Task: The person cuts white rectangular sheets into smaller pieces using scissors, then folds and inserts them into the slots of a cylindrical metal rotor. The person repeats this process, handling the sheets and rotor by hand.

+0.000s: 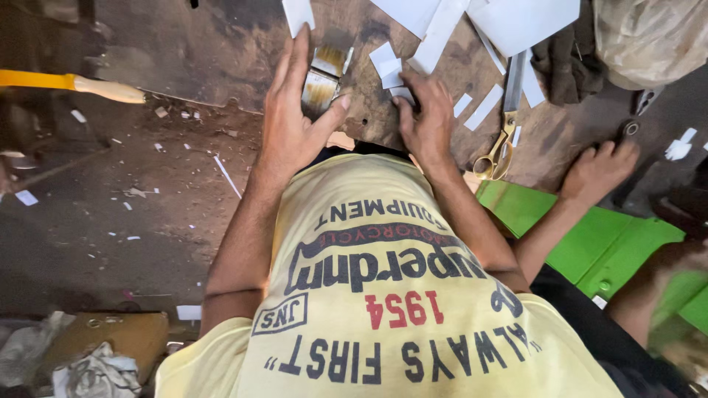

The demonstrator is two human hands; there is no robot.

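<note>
Two hands are laid on a brown board.
One brush is touched by the open left hand; one paper piece is pressed under the right hand; one pair of scissors is seen.

Golden scissors lie at two o'clock on the desk; a yellow handle at ten o'clock; green boards at four o'clock.

Person wearing a pale yellow T-shirt

The shirt is showing dark and red printed lettering across its front, with short sleeves leaving both forearms bare.
</note>
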